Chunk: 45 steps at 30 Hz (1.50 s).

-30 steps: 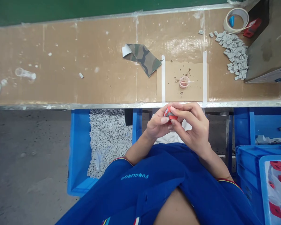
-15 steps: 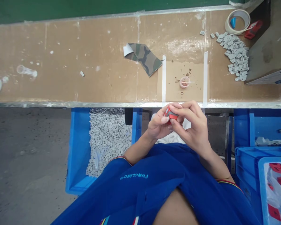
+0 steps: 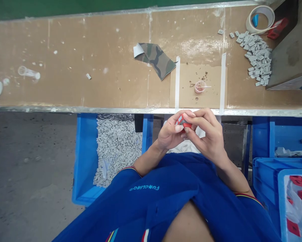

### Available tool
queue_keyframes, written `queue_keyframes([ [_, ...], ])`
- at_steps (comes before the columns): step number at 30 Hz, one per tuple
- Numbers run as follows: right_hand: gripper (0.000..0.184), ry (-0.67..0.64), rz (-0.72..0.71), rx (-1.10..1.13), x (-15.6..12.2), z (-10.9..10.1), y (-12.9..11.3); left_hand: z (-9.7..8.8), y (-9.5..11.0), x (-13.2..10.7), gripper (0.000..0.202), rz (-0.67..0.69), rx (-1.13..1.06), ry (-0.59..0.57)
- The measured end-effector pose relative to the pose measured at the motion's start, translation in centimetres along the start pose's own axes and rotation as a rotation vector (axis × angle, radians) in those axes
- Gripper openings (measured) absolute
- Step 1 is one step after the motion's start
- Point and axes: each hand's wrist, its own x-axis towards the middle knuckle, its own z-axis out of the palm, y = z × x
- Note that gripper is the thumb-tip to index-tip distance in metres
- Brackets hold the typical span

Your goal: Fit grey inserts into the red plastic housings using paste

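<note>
A small red plastic part with grey faces (image 3: 186,124) is held between both hands, just in front of the table's near edge. My left hand (image 3: 169,131) closes on it from the left, thumb against its near side. From the right, my right hand (image 3: 208,132) pinches it with fingertips and thumb. Fingers cover much of the part, so its full shape is hidden. Beyond the hands, a small clear cup (image 3: 200,87) with a thin white stick across it stands on a taped cardboard sheet (image 3: 212,99).
A camouflage cloth piece (image 3: 158,60) lies on the table (image 3: 110,90). At the right are a pile of small grey pieces (image 3: 259,57), a tape roll (image 3: 269,14) and a metal box (image 3: 289,57). Blue bins (image 3: 84,161) stand below, one holding many grey pieces, another red parts (image 3: 293,227).
The camera view has shifted slightly. Both hands keep their grip on the red part, which appears tilted a little differently.
</note>
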Motion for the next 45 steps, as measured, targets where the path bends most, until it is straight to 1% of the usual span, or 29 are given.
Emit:
queue_keyframes([
  [2,0.024,0.013,0.021,0.032,-0.3,0.1,0.6,0.0,0.1,0.2,0.041,-0.006,-0.024,-0.022],
  [4,0.024,0.033,0.084,0.101,-0.5,0.1,1.3,-0.2,0.4,0.6,0.042,-0.036,-0.023,-0.05],
  [7,0.023,0.066,0.257,0.278,-0.6,-0.2,2.4,-0.7,0.9,1.1,0.06,-0.061,0.064,-0.137],
  [9,0.026,0.062,0.379,0.419,-0.4,-0.8,3.0,-1.2,1.3,1.4,0.067,-0.011,0.2,-0.186],
  [11,0.027,0.004,0.456,0.529,0.1,-1.6,3.3,-1.7,1.5,1.4,0.065,0.068,0.36,-0.187],
  [13,0.027,-0.106,0.513,0.588,0.8,-2.6,3.4,-2.1,1.7,1.4,0.061,0.112,0.474,-0.176],
  [15,0.029,-0.217,0.577,0.617,1.6,-3.5,3.3,-2.3,1.8,1.3,0.058,0.108,0.518,-0.176],
  [18,0.035,-0.359,0.663,0.639,2.8,-4.3,3.1,-2.4,1.8,1.2,0.056,0.126,0.568,-0.139],
  [20,0.04,-0.398,0.683,0.677,3.4,-4.4,3.1,-2.3,1.8,1.4,0.05,0.168,0.608,-0.123],
  [21,0.043,-0.386,0.686,0.698,3.6,-4.3,3.1,-2.3,1.7,1.5,0.047,0.196,0.62,-0.122],
  [23,0.049,-0.308,0.681,0.718,3.9,-4.0,3.2,-2.1,1.5,1.7,0.039,0.258,0.62,-0.117],
  [25,0.049,-0.243,0.673,0.691,3.8,-3.4,3.2,-2.0,1.3,1.9,0.035,0.315,0.612,-0.09],
  [28,0.046,-0.195,0.662,0.646,3.3,-2.6,3.2,-2.0,0.9,1.9,0.034,0.364,0.638,-0.02],
  [30,0.044,-0.135,0.624,0.626,2.8,-2.1,3.0,-2.1,0.8,1.9,0.033,0.417,0.661,0.039],
  [33,0.033,-0.038,0.474,0.582,1.8,-1.7,2.3,-2.1,0.7,1.7,0.028,0.505,0.645,0.103],
  [35,0.026,-0.01,0.352,0.508,1.1,-1.5,1.8,-2.0,0.7,1.7,0.027,0.531,0.615,0.126],
  [38,0.03,0.035,0.205,0.302,0.3,-1.2,1.3,-1.9,0.6,1.6,0.029,0.533,0.618,0.155],
  [40,0.032,0.055,0.138,0.172,0.1,-1.0,1.2,-1.9,0.8,1.5,0.03,0.534,0.652,0.152],
  [45,0.037,-0.009,0.026,-0.028,0.1,-1.2,0.8,-1.9,1.2,1.2,0.025,0.555,0.676,0.101],
])
